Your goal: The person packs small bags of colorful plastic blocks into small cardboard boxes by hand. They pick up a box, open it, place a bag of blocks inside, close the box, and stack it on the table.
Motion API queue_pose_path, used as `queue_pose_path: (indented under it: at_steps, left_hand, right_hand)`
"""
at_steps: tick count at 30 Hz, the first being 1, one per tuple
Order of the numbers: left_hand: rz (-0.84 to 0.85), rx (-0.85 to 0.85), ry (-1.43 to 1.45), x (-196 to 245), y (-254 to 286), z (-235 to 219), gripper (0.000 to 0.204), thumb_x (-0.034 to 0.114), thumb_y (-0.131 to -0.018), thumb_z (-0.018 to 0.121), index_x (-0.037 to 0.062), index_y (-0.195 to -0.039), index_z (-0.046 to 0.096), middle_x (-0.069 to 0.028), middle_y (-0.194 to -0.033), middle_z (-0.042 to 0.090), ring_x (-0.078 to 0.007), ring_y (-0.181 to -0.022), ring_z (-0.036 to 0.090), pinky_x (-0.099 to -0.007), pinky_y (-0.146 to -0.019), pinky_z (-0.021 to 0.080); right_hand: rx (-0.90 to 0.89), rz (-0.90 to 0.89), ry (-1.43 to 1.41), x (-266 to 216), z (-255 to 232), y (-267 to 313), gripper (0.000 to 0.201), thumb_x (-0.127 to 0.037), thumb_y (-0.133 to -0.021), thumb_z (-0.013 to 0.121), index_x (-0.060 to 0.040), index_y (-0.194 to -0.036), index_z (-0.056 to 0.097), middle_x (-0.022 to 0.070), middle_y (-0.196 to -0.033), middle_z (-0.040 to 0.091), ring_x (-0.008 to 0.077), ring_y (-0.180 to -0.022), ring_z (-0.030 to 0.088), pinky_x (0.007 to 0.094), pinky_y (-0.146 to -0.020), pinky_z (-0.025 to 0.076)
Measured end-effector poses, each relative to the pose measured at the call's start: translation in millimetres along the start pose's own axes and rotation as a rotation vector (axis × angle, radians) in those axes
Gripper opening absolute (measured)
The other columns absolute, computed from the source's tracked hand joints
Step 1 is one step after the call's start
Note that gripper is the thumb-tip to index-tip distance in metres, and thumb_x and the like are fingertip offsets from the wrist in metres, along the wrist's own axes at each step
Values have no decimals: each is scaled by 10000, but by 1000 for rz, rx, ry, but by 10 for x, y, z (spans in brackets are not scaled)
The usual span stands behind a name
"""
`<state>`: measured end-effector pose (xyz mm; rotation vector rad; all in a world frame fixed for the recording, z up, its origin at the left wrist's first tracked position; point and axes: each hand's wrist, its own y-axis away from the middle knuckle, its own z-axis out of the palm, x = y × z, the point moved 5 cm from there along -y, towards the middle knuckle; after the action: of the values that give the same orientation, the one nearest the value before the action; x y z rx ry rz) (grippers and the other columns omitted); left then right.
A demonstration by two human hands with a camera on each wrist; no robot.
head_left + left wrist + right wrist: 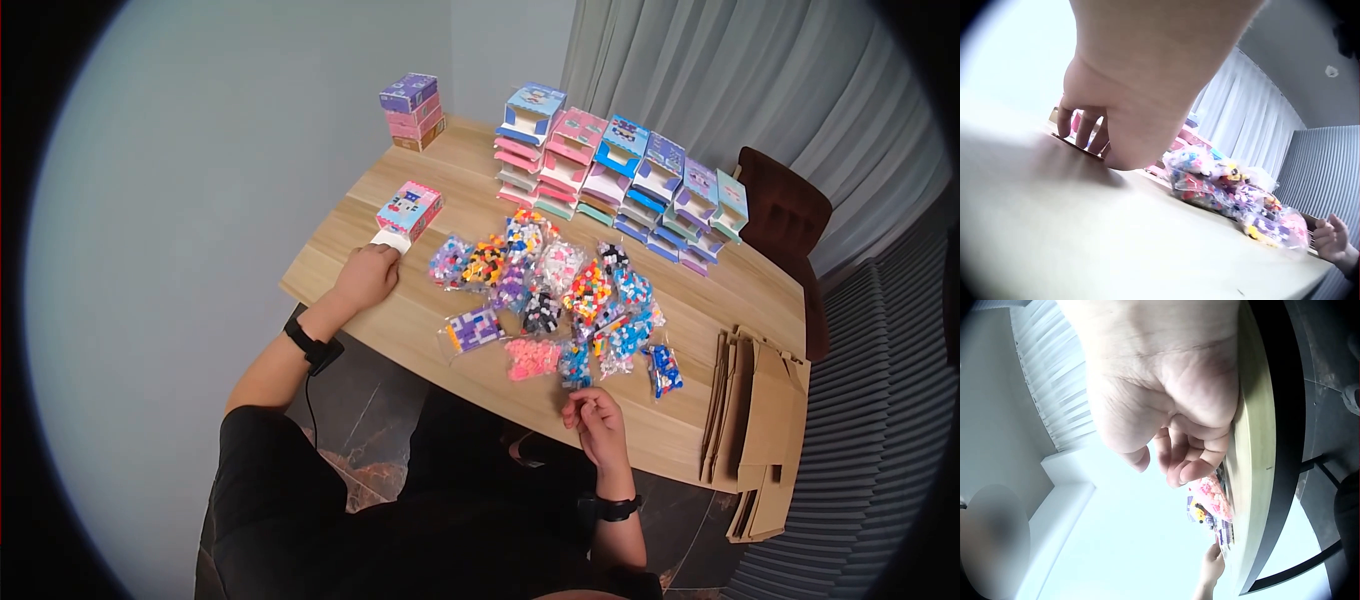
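Note:
My left hand [367,276] rests on the table's left side, its fingers on the white flap [391,240] of a pink and blue cartoon-print box [409,207]. In the left wrist view its fingers [1084,130] point down at the flap's edge; the thumb is mostly hidden. At the front edge, my right hand [598,424] is turned palm up with loosely curled fingers and holds nothing. Just beyond it lie a small bag of blue pieces [576,364] and a bag of coral-pink pieces [533,358], among several clear bags of coloured bricks.
Rows of stacked, open-ended small boxes [620,150] line the table's far side. A short stack of boxes [411,110] stands at the far left corner. Flattened brown cardboard [765,410] leans over the right edge. A brown chair [785,210] is behind the table.

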<state>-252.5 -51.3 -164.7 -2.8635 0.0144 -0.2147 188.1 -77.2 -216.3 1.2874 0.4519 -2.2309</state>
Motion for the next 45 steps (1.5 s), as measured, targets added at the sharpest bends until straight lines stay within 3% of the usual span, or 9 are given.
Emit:
queue_pose_path:
  at_steps: [3,6,9,12,19,25,34,40,45]
  left_hand:
    - [-130,-88,91,-61,41,-20,273,206,-784,664,28,-984,612,-191,-1014,643,-364,-873,605,-475,-788,486]
    - [-113,382,-28,132,58,-312,467,309,-759,720,52,-1124,583,-208,-1132,604,-382,-974,597,-499,-847,476]
    - [-306,488,-111,-30,-31,-138,637,388,-761,741,64,-1262,518,-229,-1238,541,-403,-1082,565,-494,-896,472]
    - [-484,193,141,-181,-113,50,722,437,-770,742,49,-1319,478,-246,-1249,531,-398,-1124,554,-470,-934,466]
    - [-517,366,449,-422,-100,156,663,317,-775,746,-16,-1283,481,-264,-1211,534,-353,-1082,570,-410,-927,466]
    - [-490,385,813,-286,132,-101,599,196,-816,713,-9,-1316,453,-189,-1194,546,-252,-1079,576,-367,-921,465]
    - [-227,481,1152,565,290,-736,693,112,-839,666,23,-1427,310,-160,-1360,446,-233,-1223,500,-374,-1037,406]
    - [191,196,807,1753,447,-1052,898,114,-688,749,16,-1459,298,-157,-1422,410,-281,-1334,399,-417,-1117,305]
    - [407,44,712,2439,425,-1014,891,103,-643,813,31,-1416,377,-183,-1399,455,-365,-1300,428,-447,-1077,343]
  right_hand:
    - [-1,-5,11,-4,12,3,230,-168,-999,532,1,-1153,555,97,-942,615,156,-835,575,285,-746,467]
    - [-8,-17,16,-15,12,1,230,-169,-1000,531,1,-1153,555,96,-941,615,155,-832,573,285,-747,465]
    - [-5,-21,12,9,13,14,228,-168,-1002,528,1,-1153,555,96,-941,614,156,-831,571,285,-749,464]
    - [2,-21,20,4,0,29,228,-168,-1003,527,1,-1153,555,94,-943,615,156,-831,572,286,-750,464]
    - [-3,-33,16,2,-12,49,224,-153,-1000,525,1,-1160,555,91,-955,618,154,-834,575,287,-748,463]
    - [6,-33,11,-3,-4,32,237,-181,-997,539,0,-1148,555,92,-950,621,142,-819,580,269,-739,475]
    - [15,-30,34,1,-3,25,263,-220,-996,551,-1,-1140,556,92,-952,623,139,-823,584,263,-744,481]
    - [-45,-8,-7,-102,134,-4,555,-397,-973,558,-23,-1361,426,160,-1113,620,208,-941,629,292,-766,500]
    - [-122,-64,-299,-257,455,-30,642,-425,-1004,469,-64,-1485,246,201,-1222,583,267,-1035,640,361,-786,534]
